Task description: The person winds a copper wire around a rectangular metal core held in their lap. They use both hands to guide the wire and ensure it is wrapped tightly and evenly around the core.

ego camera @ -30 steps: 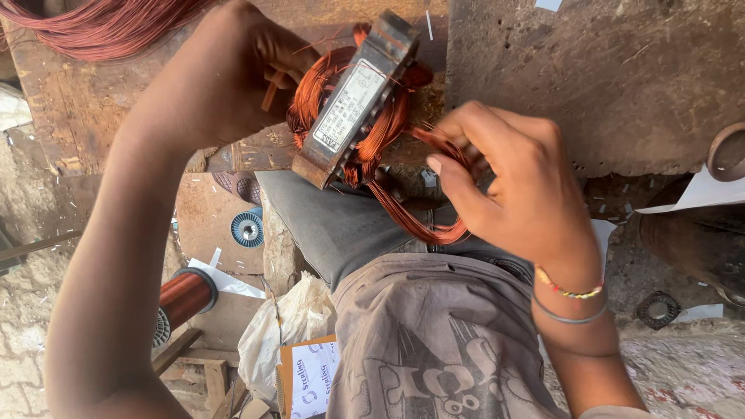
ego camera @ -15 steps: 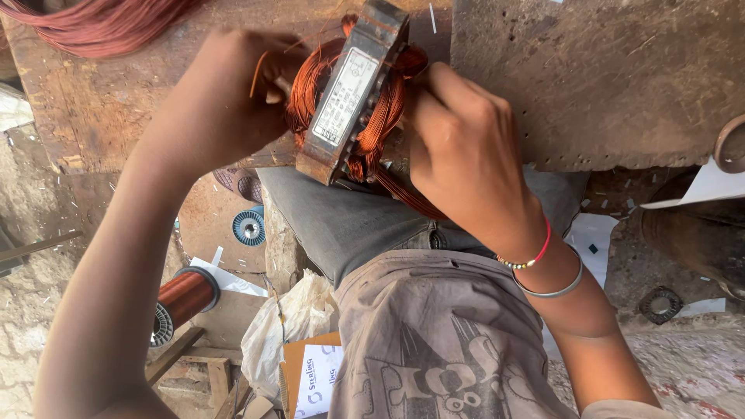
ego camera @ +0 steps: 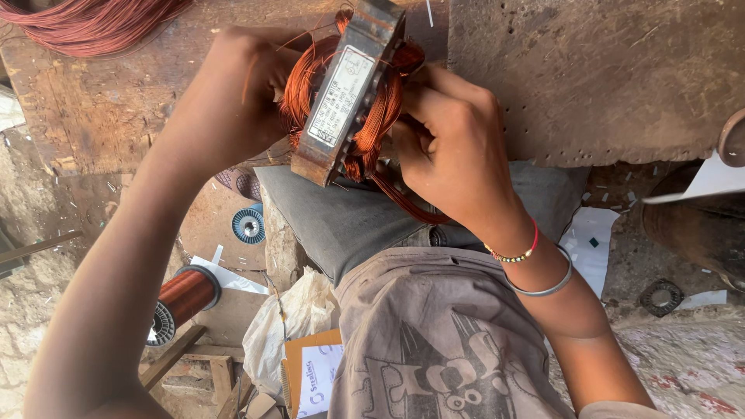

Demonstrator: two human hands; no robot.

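Note:
A motor stator, a grey metal ring with a white label and copper wire windings bulging from both faces, is held upright on edge above my lap. My left hand grips its left side, fingers in the copper coil. My right hand presses against the right side, fingers curled on the windings there. A loop of copper wire hangs down from the stator under my right palm. Beaded and metal bracelets sit on my right wrist.
A worn wooden bench lies beyond the stator, with a tangle of loose copper wire at its top left. On the ground to the left are a copper wire spool, a small empty spool, a plastic bag and a cardboard box.
My right hand has moved in from the hanging wire loop and closed onto the stator's right side. The stator has tilted more upright and shifted slightly up.

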